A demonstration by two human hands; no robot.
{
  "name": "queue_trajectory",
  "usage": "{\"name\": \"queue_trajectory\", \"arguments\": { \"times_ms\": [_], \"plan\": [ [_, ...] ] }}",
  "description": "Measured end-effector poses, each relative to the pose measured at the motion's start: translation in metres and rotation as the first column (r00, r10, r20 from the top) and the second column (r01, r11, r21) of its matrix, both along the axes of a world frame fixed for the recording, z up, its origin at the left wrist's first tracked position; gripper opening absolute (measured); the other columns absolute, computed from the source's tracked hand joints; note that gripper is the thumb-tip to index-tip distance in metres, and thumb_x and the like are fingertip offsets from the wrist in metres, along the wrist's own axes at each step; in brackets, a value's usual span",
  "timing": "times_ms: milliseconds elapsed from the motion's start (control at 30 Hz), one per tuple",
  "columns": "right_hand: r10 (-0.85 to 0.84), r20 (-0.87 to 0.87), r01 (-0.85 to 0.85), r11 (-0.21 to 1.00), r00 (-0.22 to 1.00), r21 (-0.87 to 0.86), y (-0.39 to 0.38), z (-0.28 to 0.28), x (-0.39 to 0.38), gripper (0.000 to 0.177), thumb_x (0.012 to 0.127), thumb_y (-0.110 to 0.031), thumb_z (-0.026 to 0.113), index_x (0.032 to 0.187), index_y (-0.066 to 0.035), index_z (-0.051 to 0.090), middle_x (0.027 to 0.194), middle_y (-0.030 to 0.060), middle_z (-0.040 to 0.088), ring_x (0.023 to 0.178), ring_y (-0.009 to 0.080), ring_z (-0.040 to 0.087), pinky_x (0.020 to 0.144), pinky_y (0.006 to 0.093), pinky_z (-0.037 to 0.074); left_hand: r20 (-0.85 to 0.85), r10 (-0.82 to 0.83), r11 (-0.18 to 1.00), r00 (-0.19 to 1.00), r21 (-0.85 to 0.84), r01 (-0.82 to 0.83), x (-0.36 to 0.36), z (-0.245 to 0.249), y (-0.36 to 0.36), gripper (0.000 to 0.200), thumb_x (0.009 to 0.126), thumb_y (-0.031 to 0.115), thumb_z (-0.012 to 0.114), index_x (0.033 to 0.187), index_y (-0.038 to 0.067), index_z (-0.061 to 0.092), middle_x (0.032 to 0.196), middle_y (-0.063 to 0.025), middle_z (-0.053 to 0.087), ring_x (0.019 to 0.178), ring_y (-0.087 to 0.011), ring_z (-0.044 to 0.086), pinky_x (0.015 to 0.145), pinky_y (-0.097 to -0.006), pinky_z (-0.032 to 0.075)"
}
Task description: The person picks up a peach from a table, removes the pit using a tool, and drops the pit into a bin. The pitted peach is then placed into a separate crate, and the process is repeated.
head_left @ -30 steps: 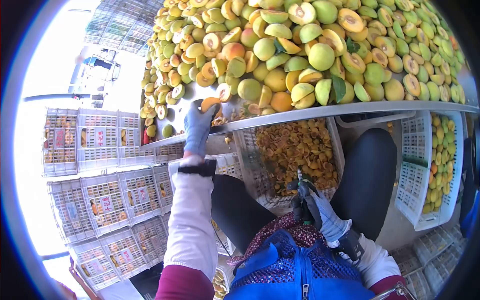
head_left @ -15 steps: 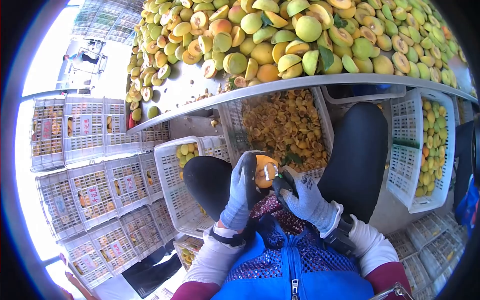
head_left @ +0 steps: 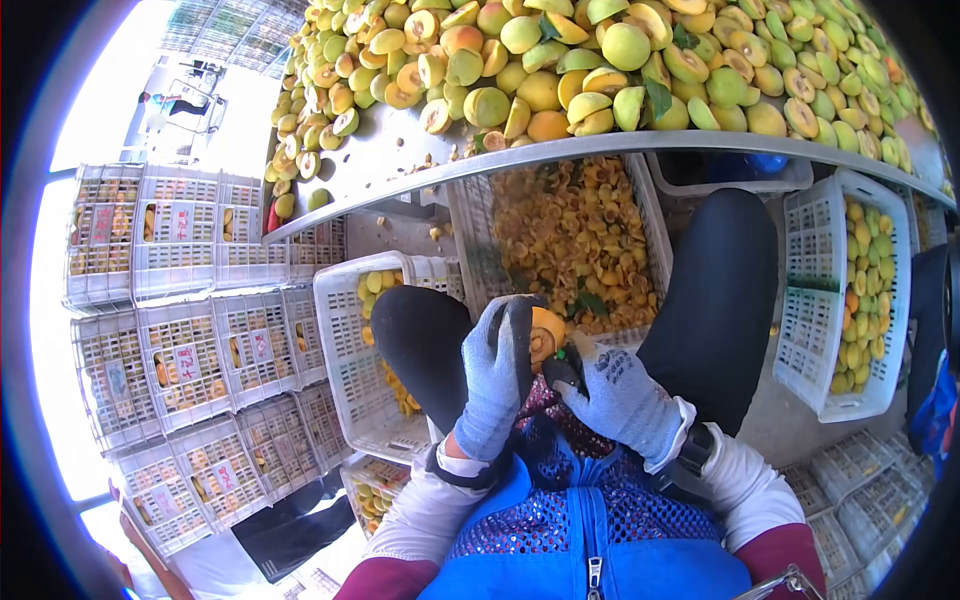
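Note:
My left hand (head_left: 497,350), in a grey-blue glove with dark fingertips, is closed round an orange-fleshed peach half (head_left: 543,338). Its cut face, with a brown centre, points toward my right hand (head_left: 618,390). That gloved hand is closed on a small pitting tool (head_left: 561,354), of which just a green bit shows; the working end is hidden by fingers and fruit. Both hands meet above my lap, between my knees. Beyond them, a crate (head_left: 473,225) on the floor holds yellow-orange fruit scraps and a few green leaves.
A metal-edged table (head_left: 400,183) heaped with halved peaches (head_left: 620,50) spans the far side. White crates of fruit stand by my left knee (head_left: 345,350) and at the right (head_left: 805,300). Stacked crates (head_left: 190,300) line the left.
The tool's metal loop, earlier visible at the cut face, is now hidden. My right hand has turned and lies closer against the peach half. The whole view has shifted slightly.

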State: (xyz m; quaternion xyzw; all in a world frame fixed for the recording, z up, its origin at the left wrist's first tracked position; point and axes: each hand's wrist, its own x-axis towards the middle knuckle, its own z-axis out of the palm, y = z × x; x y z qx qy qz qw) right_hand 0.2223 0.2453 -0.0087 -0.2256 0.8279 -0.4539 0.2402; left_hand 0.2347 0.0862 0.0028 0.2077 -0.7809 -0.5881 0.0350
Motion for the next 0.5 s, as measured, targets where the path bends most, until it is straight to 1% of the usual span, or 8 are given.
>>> {"name": "queue_trajectory", "arguments": {
  "times_ms": [133,233,300,333,367,400,467,500],
  "plan": [
    [0.078,0.071,-0.073,0.995,0.994,-0.073,0.003,0.002,0.000,0.034,0.085,-0.030,0.061,0.105,-0.003,0.055,0.083,0.0230,0.061,0.083,0.0377,0.063,0.068,0.0442,0.051,0.005,-0.081,0.989,0.997,-0.122,0.081,0.003,0.008,0.001,0.025,0.095,0.018,0.050,0.099,-0.004,0.062,0.084,-0.0139,0.066,0.078,-0.0188,0.063,0.072,-0.0295,0.049],
    [0.016,0.188,0.023,0.979,0.982,-0.201,0.000,-0.019,0.018,0.037,0.088,-0.032,0.057,0.110,-0.002,0.056,0.084,0.0189,0.063,0.084,0.0343,0.064,0.069,0.0425,0.051,-0.011,-0.160,0.969,0.987,-0.195,0.154,0.003,0.017,0.004,0.022,0.093,0.014,0.050,0.098,-0.004,0.062,0.086,-0.0170,0.066,0.078,-0.0243,0.065,0.071,-0.0305,0.050],
    [0.030,0.494,0.193,0.899,0.869,-0.394,-0.001,-0.029,0.031,0.038,0.092,-0.035,0.053,0.111,-0.003,0.056,0.081,0.0134,0.063,0.077,0.0288,0.063,0.065,0.0379,0.050,-0.020,-0.184,0.969,0.983,-0.175,0.178,0.002,0.021,0.005,0.021,0.091,0.012,0.051,0.098,-0.004,0.062,0.087,-0.0184,0.066,0.079,-0.0271,0.066,0.071,-0.0310,0.050],
    [0.066,0.625,0.297,0.838,0.778,-0.458,-0.002,-0.032,0.035,0.038,0.093,-0.037,0.051,0.112,-0.004,0.057,0.079,0.0106,0.062,0.074,0.0261,0.062,0.063,0.0357,0.050,-0.081,-0.240,0.957,0.967,-0.184,0.222,-0.001,0.020,0.004,0.021,0.091,0.011,0.051,0.098,-0.005,0.062,0.088,-0.0184,0.065,0.078,-0.0271,0.066,0.071,-0.0310,0.050],
    [0.186,0.812,0.415,0.784,0.553,-0.462,0.000,-0.017,0.027,0.039,0.093,-0.042,0.050,0.103,-0.004,0.055,0.071,0.0071,0.056,0.062,0.0200,0.054,0.055,0.0314,0.044,-0.141,-0.297,0.943,0.944,-0.197,0.267,-0.005,0.019,0.002,0.020,0.091,0.010,0.051,0.098,-0.005,0.062,0.088,-0.0183,0.065,0.078,-0.0271,0.065,0.071,-0.0310,0.050],
    [0.318,0.905,0.527,0.737,0.281,-0.423,0.002,0.010,0.012,0.043,0.093,-0.047,0.049,0.094,-0.005,0.054,0.063,0.0037,0.049,0.051,0.0139,0.045,0.046,0.0270,0.039,-0.200,-0.351,0.927,0.915,-0.214,0.309,-0.007,0.018,0.001,0.020,0.090,0.010,0.051,0.098,-0.005,0.062,0.088,-0.0183,0.065,0.078,-0.0270,0.065,0.071,-0.0310,0.050],
    [0.518,0.854,0.544,0.702,0.054,-0.460,0.004,0.024,0.004,0.054,0.090,-0.062,0.044,0.079,-0.009,0.048,0.048,-0.0026,0.032,0.033,0.0066,0.026,0.030,0.0225,0.024,-0.131,-0.326,0.941,0.936,-0.143,0.308,-0.008,0.026,0.006,0.020,0.090,0.009,0.051,0.099,-0.006,0.061,0.088,-0.0168,0.065,0.077,-0.0244,0.064,0.072,-0.0306,0.050],
    [0.608,0.793,0.567,0.670,-0.048,-0.479,0.005,0.015,0.005,0.054,0.091,-0.061,0.044,0.079,-0.009,0.048,0.048,-0.0026,0.033,0.033,0.0067,0.027,0.030,0.0222,0.025,-0.098,-0.316,0.946,0.944,-0.107,0.306,-0.009,0.029,0.008,0.020,0.090,0.008,0.051,0.099,-0.006,0.061,0.088,-0.0160,0.064,0.076,-0.0231,0.064,0.072,-0.0303,0.050]
  ]
}}
